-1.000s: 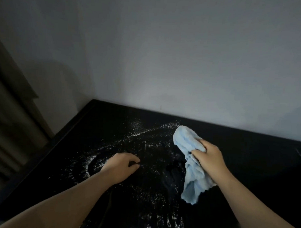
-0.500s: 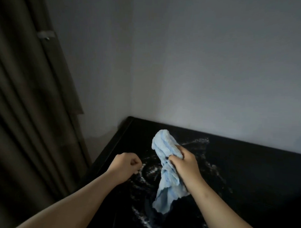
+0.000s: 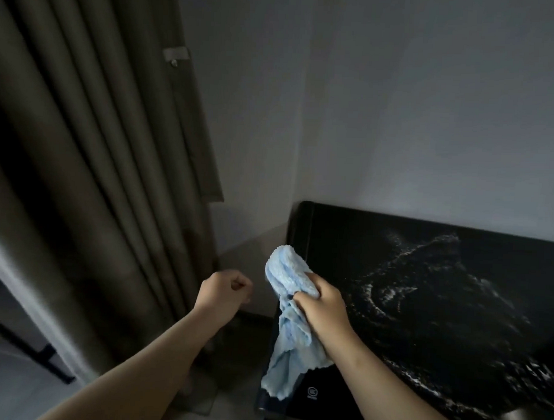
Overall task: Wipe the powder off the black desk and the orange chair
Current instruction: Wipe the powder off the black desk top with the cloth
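Blue cloth (image 3: 289, 307): one, bunched, gripped round its middle by the right hand (image 3: 321, 308); its top puffs above the fingers and its tail hangs down over the left edge of the desk (image 3: 472, 329).
Right hand: fingers clamped round the cloth, forearm reaching in from near right.
Left hand (image 3: 224, 291): a closed fist holding nothing, left of the cloth and apart from it, off the desk.
Desk: one, black, right of both hands.
Powder (image 3: 389, 294): white, smeared in arcs across the desk top.
Around: brown curtain (image 3: 82, 171) on the left, grey wall (image 3: 430, 105) behind.
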Available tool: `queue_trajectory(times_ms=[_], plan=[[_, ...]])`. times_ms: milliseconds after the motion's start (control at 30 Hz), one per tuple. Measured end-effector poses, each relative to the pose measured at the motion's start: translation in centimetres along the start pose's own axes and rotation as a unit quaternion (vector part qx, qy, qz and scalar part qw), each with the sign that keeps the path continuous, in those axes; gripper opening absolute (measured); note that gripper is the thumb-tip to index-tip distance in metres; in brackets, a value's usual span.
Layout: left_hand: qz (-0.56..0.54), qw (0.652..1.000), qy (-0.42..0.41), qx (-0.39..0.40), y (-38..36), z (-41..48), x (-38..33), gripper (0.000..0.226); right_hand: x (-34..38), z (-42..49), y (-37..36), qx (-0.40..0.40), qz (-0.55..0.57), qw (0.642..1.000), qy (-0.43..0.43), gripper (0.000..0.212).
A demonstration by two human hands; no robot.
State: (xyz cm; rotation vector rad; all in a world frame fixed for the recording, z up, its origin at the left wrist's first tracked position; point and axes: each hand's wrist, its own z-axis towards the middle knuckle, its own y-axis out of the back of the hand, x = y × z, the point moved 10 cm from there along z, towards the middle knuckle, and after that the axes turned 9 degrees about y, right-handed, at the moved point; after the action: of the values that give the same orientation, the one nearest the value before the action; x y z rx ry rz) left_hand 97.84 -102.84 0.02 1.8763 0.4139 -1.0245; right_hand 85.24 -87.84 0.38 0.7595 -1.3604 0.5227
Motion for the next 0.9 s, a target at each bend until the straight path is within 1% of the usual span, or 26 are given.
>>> queue_trajectory(times_ms=[200,367,400,467,500,600,667,733,767,800,867,900], plan=[[0.011,1.000,0.007,-0.014,4.3,2.1,2.6,0.024,0.4,1.8,-3.8,-0.012,-0.006,1.000,-0.003,0.030],[-0.011,0.999,0.017,-0.031,8.7,3.7,5.0,0.024,0.7,3.5,-9.7,0.013,0.005,1.000,0.000,0.031],[-0.019,0.999,0.019,-0.030,9.4,4.2,5.7,0.023,0.6,3.8,-11.1,0.017,0.006,1.000,0.002,0.031],[-0.050,0.998,0.028,-0.019,10.5,5.6,7.1,0.011,0.3,4.3,-13.6,0.027,0.006,1.000,-0.003,0.032],[-0.066,0.997,0.034,-0.008,10.9,6.4,7.8,0.008,0.0,4.7,-14.8,0.031,0.001,1.000,-0.007,0.034],[-0.142,0.987,0.068,0.045,11.0,8.4,9.4,0.015,-0.4,6.3,-18.3,0.013,-0.007,1.000,-0.003,0.051],[-0.223,0.962,0.114,0.106,10.4,8.8,10.0,0.020,-0.5,7.1,-20.6,-0.019,0.008,1.000,-0.002,0.053],[-0.296,0.923,0.163,0.184,9.2,8.8,10.5,0.034,-1.0,7.3,-23.1,-0.027,0.023,0.999,-0.019,0.048],[-0.308,0.909,0.182,0.215,8.8,8.8,10.7,0.040,-1.4,7.3,-24.2,-0.022,0.034,0.999,-0.031,0.047],[-0.296,0.906,0.194,0.233,8.6,9.0,10.8,0.045,-1.5,7.2,-25.1,-0.013,0.050,0.998,-0.038,0.046],[-0.251,0.920,0.196,0.231,8.5,10.3,11.1,0.046,-1.7,7.4,-25.7,-0.001,0.081,0.995,-0.049,0.041],[-0.249,0.922,0.189,0.230,8.1,11.1,10.9,0.044,-1.9,7.6,-25.3,-0.002,0.097,0.993,-0.060,0.040]])
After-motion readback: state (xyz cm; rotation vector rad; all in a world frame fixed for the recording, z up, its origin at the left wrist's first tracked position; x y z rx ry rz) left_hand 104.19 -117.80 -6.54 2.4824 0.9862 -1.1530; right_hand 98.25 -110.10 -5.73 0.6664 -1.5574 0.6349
